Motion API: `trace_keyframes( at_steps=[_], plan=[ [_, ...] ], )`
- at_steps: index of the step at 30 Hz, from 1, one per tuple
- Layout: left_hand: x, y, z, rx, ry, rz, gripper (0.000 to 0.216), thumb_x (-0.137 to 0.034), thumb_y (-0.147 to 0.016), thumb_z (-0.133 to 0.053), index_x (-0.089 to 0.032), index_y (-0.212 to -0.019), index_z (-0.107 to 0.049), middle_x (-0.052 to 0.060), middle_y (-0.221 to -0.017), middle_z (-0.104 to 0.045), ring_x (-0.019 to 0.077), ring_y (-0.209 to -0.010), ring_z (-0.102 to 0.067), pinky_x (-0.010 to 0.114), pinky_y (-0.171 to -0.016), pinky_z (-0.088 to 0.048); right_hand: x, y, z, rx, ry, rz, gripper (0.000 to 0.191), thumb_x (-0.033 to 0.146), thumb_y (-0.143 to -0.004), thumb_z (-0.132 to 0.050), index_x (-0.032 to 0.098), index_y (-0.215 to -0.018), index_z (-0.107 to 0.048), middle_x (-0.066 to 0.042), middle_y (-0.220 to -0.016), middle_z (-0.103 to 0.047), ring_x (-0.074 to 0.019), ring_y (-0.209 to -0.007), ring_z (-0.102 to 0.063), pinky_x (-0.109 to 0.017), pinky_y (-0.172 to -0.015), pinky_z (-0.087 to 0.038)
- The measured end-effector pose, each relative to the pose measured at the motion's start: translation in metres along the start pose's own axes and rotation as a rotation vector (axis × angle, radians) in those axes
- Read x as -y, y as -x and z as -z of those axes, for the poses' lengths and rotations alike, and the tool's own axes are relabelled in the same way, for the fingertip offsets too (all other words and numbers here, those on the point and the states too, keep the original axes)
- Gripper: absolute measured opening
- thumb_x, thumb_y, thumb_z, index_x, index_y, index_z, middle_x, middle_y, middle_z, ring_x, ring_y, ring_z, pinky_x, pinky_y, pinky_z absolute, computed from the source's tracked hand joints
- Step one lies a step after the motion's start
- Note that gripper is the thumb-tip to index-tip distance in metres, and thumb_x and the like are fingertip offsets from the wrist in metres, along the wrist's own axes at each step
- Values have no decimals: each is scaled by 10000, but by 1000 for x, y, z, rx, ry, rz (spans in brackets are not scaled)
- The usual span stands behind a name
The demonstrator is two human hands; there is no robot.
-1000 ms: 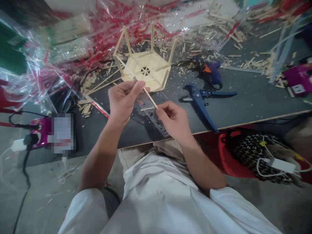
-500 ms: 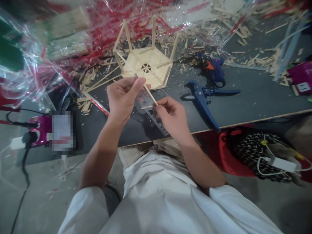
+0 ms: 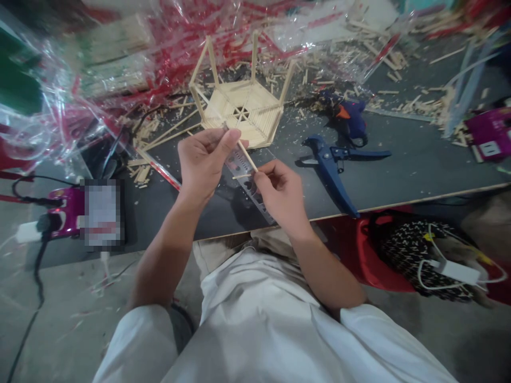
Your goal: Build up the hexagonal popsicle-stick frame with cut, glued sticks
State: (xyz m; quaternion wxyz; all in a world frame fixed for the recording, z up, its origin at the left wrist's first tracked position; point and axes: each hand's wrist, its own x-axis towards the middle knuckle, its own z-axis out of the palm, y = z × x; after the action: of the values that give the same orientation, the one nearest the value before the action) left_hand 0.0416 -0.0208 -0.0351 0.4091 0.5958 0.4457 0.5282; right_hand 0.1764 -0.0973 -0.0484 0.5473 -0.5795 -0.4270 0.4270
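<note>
A thin wooden stick (image 3: 247, 155) slants between my two hands. My left hand (image 3: 204, 162) pinches its upper end between thumb and fingers, and my right hand (image 3: 280, 192) pinches the lower end. Below the stick lies a clear plastic ruler (image 3: 240, 169) with cut-out shapes. A short sliver of wood (image 3: 241, 176) shows close to my right fingertips. Just beyond my left hand stands a hexagonal frame (image 3: 261, 125) built of wooden sticks, with upright posts and a spoked opening in its base.
Blue cutters (image 3: 329, 167) lie open right of my hands, with a blue glue gun (image 3: 354, 119) behind them. Clear and red plastic wrapping (image 3: 167, 64) and wood scraps cover the back. At left are a purple power adapter (image 3: 68, 213) and a phone (image 3: 102, 214). The table's front edge (image 3: 399, 204) is near me.
My hands keep the same pinch on the stick and have hardly moved. The view has shifted slightly.
</note>
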Motion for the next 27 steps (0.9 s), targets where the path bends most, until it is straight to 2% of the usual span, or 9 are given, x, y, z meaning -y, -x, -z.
trace_keyframes(
  at_steps=[7, 18, 27],
  plan=[
    [0, 1, 0, 5, 22, 2, 330, -508, -842, -828, -196, -759, -763, 6, -722, -770, 102, -552, -687, 183, -444, -556, -2, 1, 0, -9, 7, 18, 103, 244, -810, -606, 217, -712, -589, 70, -560, -540, -90, -525, -495, -239, -542, -383],
    [-1, 2, 0, -5, -5, 29, 320, -498, -854, -819, -190, -792, -758, 32, -784, -798, 139, -627, -740, 203, -487, -578, -2, 3, 0, -9, 14, 30, 118, 249, -830, -615, 217, -721, -582, 64, -584, -534, -91, -537, -476, -246, -544, -369],
    [-5, 2, -1, -17, -41, 73, 275, -447, -870, -812, -192, -783, -753, 19, -767, -791, 124, -628, -736, 191, -518, -577, -3, 3, 2, 9, 18, 51, 120, 248, -839, -618, 217, -733, -572, 65, -600, -522, -87, -549, -457, -246, -551, -362]
  ],
)
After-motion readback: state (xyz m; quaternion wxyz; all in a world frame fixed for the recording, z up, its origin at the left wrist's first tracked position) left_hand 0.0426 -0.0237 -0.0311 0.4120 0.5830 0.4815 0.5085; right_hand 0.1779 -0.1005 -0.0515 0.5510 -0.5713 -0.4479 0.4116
